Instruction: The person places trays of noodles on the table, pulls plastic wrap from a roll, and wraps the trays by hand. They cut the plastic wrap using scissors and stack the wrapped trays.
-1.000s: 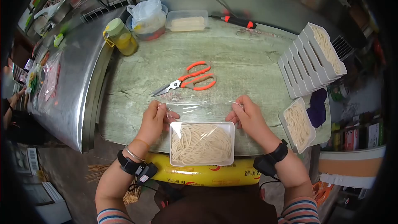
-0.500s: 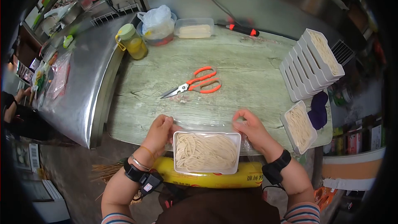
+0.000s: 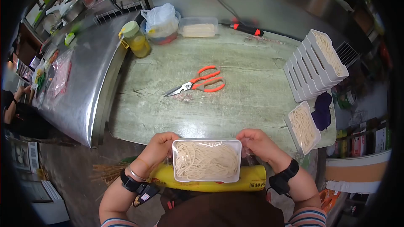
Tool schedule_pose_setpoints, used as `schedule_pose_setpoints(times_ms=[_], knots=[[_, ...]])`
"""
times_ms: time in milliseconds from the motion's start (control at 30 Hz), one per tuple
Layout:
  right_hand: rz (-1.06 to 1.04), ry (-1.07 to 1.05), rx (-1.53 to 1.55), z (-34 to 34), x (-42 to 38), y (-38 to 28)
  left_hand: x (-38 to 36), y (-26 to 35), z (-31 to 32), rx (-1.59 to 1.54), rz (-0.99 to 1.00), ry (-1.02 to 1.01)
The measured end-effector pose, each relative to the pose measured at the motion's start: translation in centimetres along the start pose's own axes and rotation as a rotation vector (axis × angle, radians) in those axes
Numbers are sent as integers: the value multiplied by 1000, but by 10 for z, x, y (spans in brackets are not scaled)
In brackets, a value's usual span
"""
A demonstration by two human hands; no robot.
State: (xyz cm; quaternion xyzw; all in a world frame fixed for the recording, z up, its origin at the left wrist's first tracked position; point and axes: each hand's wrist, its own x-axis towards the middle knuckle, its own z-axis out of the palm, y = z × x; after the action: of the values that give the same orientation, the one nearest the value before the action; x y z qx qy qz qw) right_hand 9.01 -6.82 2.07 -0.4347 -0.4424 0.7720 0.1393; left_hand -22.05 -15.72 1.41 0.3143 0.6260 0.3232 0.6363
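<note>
A white tray of noodles point(image 3: 207, 160) is close to my body, with clear cling film point(image 3: 216, 144) over it that shines near the far edge. At the tray's far left corner, my left hand point(image 3: 162, 146) is closed with the film pinched in its fingers. My right hand point(image 3: 253, 143) pinches the film at the far right corner, thumb and forefinger together. Whether the fingertips also press on the tray is hidden. Under the tray's near side lies a yellow cling film roll point(image 3: 252, 178) with printed characters, across my lap.
Orange-handled scissors point(image 3: 198, 83) lie mid-table. At right stand stacked white trays point(image 3: 309, 67), a wrapped noodle tray point(image 3: 303, 127) and a purple cloth point(image 3: 322, 111). Along the back are a yellow jar point(image 3: 136, 42), bagged bowl point(image 3: 162, 25), clear container point(image 3: 198, 28) and black-red tool point(image 3: 248, 30). Another person point(image 3: 17, 109) is far left.
Both hands have come down toward my body, drawing the film from beyond the tray's far edge against it. The tray has shifted slightly nearer and left.
</note>
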Motion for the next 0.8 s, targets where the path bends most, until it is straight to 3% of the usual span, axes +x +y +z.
schedule_pose_setpoints(times_ms=[100,300,400,467,567,633,733,800], knots=[[-23,-1,-33,6,-2,2,-8,-14,-6,26,14,-25],[-135,63,-97,10,5,11,-21,-22,3,-476,36,26],[-153,63,-59,4,3,11,-31,-35,6,-187,161,-54],[-136,58,-21,9,-2,8,-35,-30,13,-188,156,-16],[-200,120,-135,26,-6,6,-28,-35,12,-57,219,42],[-118,100,-243,25,-2,8,-25,-37,13,70,286,70],[-64,110,-23,26,-5,-1,-28,-32,25,-181,135,40],[-49,83,-52,23,-14,-2,-43,-18,37,-391,101,-42]])
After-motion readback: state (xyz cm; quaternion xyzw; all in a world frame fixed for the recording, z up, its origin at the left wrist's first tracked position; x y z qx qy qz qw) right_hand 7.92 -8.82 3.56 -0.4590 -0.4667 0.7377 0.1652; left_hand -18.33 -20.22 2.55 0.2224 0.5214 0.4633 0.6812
